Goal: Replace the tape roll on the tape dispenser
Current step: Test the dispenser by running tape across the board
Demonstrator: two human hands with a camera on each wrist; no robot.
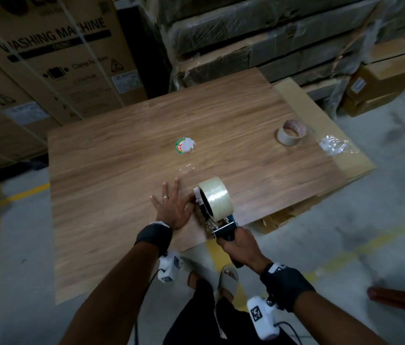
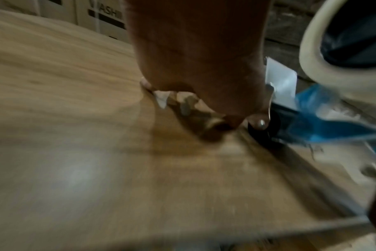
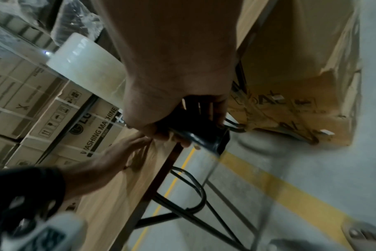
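A blue and metal tape dispenser with a black handle rests at the near edge of the wooden table. A full clear tape roll sits on its hub. My right hand grips the handle. My left hand lies flat on the table just left of the dispenser, fingers spread, thumb side touching its front end. An empty cardboard tape core stands at the far right of the table. In the left wrist view the roll and the blue frame appear blurred.
A round coloured label lies mid-table with clear plastic scraps near it. Crumpled clear wrap sits at the right edge. Washing machine cartons and wrapped boxes stand behind. Concrete floor with yellow lines lies below.
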